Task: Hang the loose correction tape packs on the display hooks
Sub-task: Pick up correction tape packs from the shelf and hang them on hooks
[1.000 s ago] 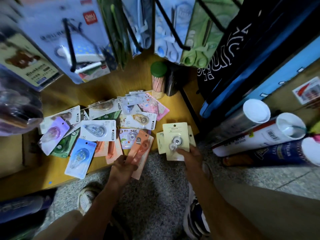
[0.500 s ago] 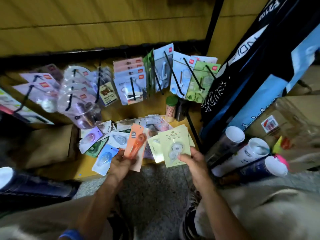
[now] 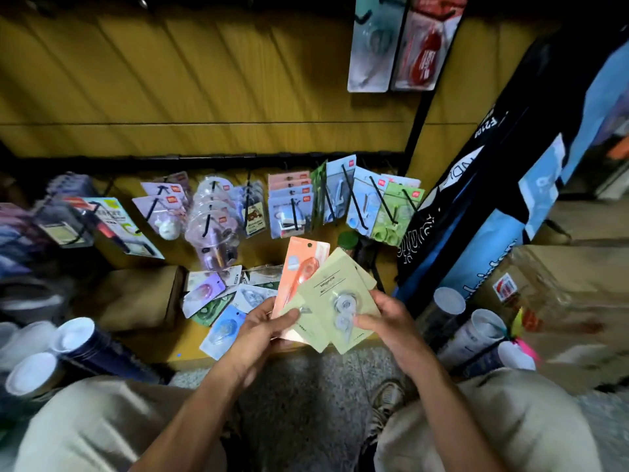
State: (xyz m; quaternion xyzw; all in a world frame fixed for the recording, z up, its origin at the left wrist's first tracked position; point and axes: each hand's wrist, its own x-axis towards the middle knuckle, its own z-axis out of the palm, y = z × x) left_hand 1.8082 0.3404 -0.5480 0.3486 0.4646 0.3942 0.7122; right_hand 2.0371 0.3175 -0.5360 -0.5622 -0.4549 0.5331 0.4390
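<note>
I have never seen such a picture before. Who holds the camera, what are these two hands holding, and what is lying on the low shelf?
No machine here: a person wears the camera on the head, looking down at their own hands. The left hand holds an orange pack and touches the pale green packs; the right hand grips those green packs too. More loose packs lie on the low wooden shelf. Behind them, hanging packs fill black display hooks. The knees show below.
</note>
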